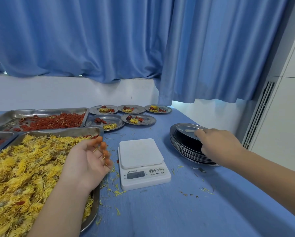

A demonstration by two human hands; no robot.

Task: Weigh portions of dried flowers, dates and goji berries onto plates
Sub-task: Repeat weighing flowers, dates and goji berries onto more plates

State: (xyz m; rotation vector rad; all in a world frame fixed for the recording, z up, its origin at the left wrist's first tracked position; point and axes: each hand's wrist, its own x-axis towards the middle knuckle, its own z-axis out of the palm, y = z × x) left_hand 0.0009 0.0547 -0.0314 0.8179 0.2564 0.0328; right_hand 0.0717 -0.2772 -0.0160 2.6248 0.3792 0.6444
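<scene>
Head view: right hand (218,147) on top plate (186,129)

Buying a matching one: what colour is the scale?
The scale is white; head view shows it best.

The only writing stands on the white kitchen scale (144,164), on its sloping front panel. At the panel's 3 o'clock side sit three round buttons (156,170), each with a small Chinese label below it: 开/关 under the left one, what looks like 单位 under the middle one, and what looks like 去皮 under the right one. At 12 o'clock of the grey display (136,175) runs a short line of brand print, too small to read. The digits on the display are too faint to make out.
</scene>
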